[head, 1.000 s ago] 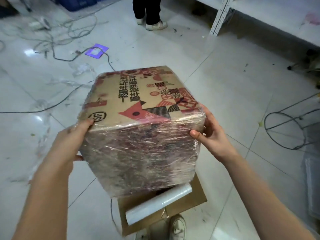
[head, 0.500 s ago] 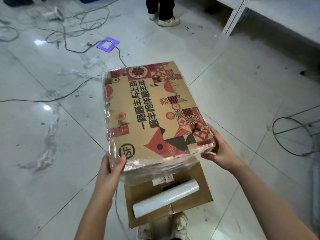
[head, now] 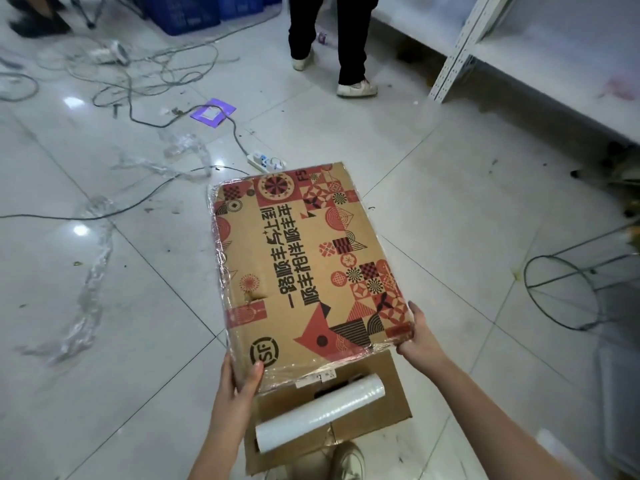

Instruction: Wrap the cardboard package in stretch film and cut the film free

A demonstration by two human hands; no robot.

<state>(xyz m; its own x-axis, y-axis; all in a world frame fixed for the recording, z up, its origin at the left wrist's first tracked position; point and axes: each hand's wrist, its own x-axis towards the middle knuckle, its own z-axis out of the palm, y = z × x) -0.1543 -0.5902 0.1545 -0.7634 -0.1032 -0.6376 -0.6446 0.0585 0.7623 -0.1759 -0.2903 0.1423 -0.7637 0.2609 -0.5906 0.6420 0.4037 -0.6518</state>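
The cardboard package point(head: 304, 265), printed with red and black patterns and bound in clear stretch film around its sides, lies with its broad printed face up, out in front of me. My left hand point(head: 239, 379) grips its near left corner, thumb on top. My right hand point(head: 417, 336) grips the near right corner, fingers along the side. A white roll of stretch film point(head: 320, 412) lies on a flat brown cardboard sheet point(head: 388, 410) just below the package, near my shoe.
Scraps of clear film point(head: 93, 289) and cables point(head: 145, 84) litter the tiled floor at left. A power strip point(head: 265, 161) lies beyond the package. A person's legs point(head: 346, 46) stand at the back. White shelving point(head: 457, 46) runs along the right, a wire frame point(head: 568, 292) beside it.
The package has tipped away from me and gone down, from showing its film-covered side to lying flat with the printed face up. Both hands stayed on its near corners.
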